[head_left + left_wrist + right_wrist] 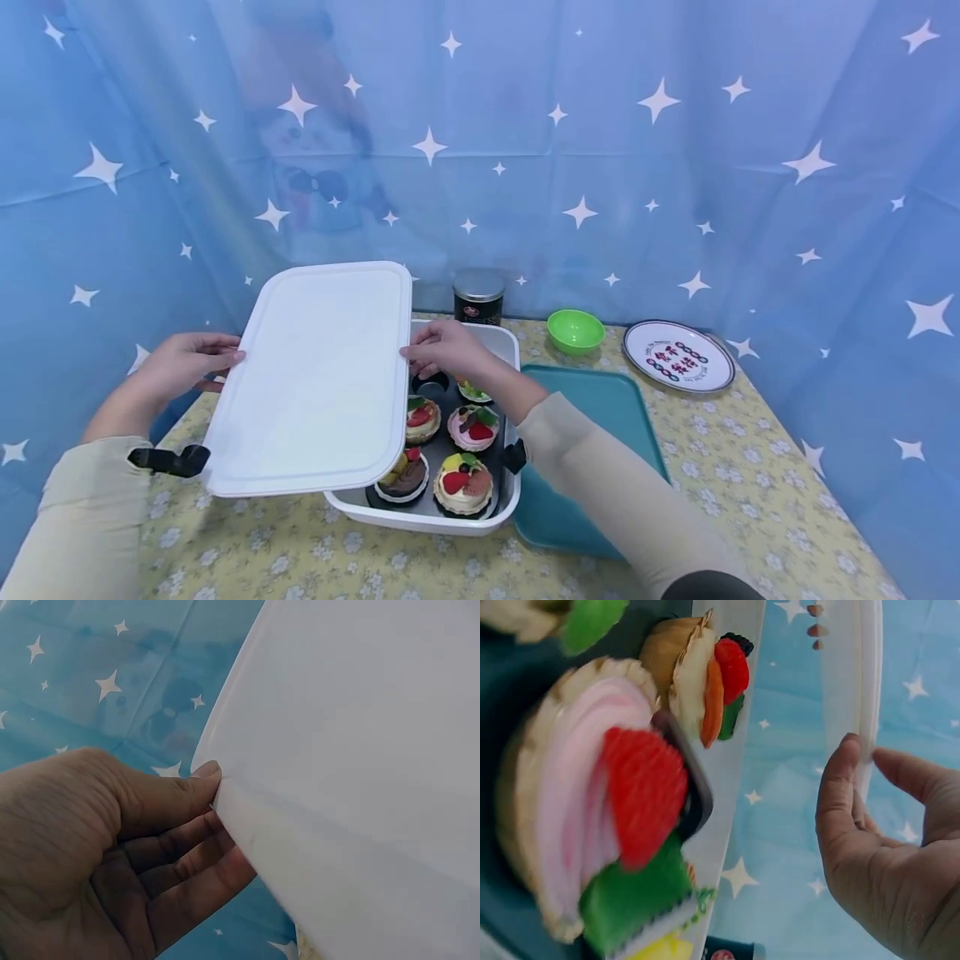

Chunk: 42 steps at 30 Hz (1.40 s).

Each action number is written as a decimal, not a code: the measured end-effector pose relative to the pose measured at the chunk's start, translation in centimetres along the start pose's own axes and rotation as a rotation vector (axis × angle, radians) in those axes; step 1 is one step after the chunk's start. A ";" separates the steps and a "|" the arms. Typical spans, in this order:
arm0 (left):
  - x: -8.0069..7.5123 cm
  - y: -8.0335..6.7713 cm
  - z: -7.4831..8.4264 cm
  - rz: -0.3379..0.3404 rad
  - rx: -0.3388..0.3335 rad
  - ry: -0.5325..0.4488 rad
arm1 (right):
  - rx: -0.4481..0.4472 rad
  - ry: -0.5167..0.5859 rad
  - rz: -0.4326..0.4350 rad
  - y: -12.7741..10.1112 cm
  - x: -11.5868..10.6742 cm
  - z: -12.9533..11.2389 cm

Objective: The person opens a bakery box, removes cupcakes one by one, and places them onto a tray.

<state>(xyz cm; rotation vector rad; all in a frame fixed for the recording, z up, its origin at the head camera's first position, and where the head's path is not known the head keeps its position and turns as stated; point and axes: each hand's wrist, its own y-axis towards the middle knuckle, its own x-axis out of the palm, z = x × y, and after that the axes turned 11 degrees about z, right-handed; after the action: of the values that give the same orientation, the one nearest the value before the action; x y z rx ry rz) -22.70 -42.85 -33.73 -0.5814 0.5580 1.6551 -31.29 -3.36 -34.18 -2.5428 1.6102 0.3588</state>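
Both hands (187,367) (452,352) pinch a white lid (311,379); red characters (664,363) mark a plate (717,363).

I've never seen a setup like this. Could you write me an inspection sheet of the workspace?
Surface: yellow flowered tablecloth.
Job's things: white lid, raised and tilted, partly covering the view of a white container; fruit-topped tarts sit inside.
Clutter: teal tray right of the container; green bowl and printed plate farther back; dark tin behind the container.
Hands: left hand pinches the lid's left edge; right hand pinches its right edge.
Cables: nothing seen.
Surroundings: blue curtain with white stars.
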 end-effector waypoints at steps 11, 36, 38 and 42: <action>-1.4 0.4 -1.9 0.087 -0.081 0.039 | 0.021 -0.018 -0.075 1.7 3.1 -0.5; -2.8 1.3 -4.6 0.132 -0.153 0.080 | 0.119 0.012 -0.178 4.3 5.7 0.1; -3.1 1.4 -4.9 0.125 -0.148 0.093 | 0.122 0.016 -0.203 4.5 6.0 0.1; -3.5 1.6 -6.0 0.123 -0.155 0.120 | 0.159 0.042 -0.281 4.8 6.5 0.2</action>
<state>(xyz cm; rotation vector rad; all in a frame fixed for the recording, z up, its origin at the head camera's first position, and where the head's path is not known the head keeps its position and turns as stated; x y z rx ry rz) -23.35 -49.57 -35.93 -0.7769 0.5646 1.7989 -32.97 -11.04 -35.85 -2.6173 1.2142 0.1436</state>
